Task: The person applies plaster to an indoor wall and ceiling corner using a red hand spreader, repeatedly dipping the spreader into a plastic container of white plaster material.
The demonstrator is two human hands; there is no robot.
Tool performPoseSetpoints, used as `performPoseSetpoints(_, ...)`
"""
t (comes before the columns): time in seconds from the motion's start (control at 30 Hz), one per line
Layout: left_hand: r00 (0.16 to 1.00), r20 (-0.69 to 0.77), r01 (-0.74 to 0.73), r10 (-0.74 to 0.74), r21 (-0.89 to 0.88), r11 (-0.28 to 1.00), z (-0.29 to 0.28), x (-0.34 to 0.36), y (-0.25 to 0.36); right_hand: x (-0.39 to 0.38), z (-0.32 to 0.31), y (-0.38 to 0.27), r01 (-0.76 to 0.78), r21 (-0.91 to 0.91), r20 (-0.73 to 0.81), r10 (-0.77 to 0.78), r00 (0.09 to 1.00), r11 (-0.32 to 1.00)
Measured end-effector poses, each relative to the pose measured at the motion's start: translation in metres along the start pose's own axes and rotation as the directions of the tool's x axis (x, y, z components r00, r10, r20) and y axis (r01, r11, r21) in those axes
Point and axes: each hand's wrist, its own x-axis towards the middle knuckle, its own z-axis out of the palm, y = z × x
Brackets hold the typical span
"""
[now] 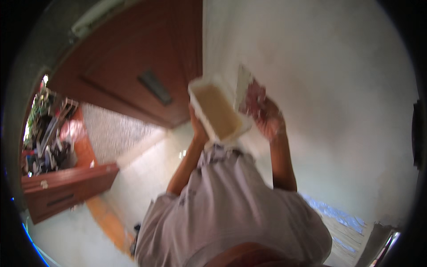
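My left hand (198, 124) grips the left side of a white rectangular tub (243, 127), whose inside is coated or filled with a smooth beige substance (215, 109). Just to its right, my right hand (270, 119) is closed on a putty knife (246, 86), held upright, with a broad blade that is pale along one edge and smeared reddish-maroon elsewhere. Whitish smudges mark the fingers of that hand. The knife is a little blurred, as is the tub.
A white wall (338, 89) fills the right. A brown panelled door (115, 53) stands upper left, another brown panel (71, 187) lower left. Through an opening show a cluttered heap (51, 142) and an orange strip (84, 140). Blue plastic sheeting (333, 213) lies lower right.
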Motion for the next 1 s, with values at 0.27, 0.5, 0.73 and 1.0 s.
performPoseSetpoints(0.27,0.998,0.056,0.024,-0.026,0.037,0.999,0.026,0.026,-0.003,0.126,0.035,-0.192,0.785,-0.516,0.61,-0.497,0.617,0.343)
performPoseSetpoints(0.5,0.995,-0.061,-0.087,0.082,-0.088,0.992,-0.002,-0.007,-0.007,0.255,0.192,-0.309,0.393,0.137,0.893,0.286,0.349,-0.909)
performPoseSetpoints(0.73,0.968,-0.14,-0.224,0.207,-0.119,0.967,-0.019,-0.023,0.006,0.393,0.202,-0.324,0.146,0.548,0.684,0.541,0.488,-0.824)
performPoseSetpoints(1.0,0.944,-0.243,-0.261,0.225,-0.129,0.957,-0.037,-0.029,0.003,0.426,0.203,-0.331,0.005,0.631,0.696,0.568,0.439,-0.776)
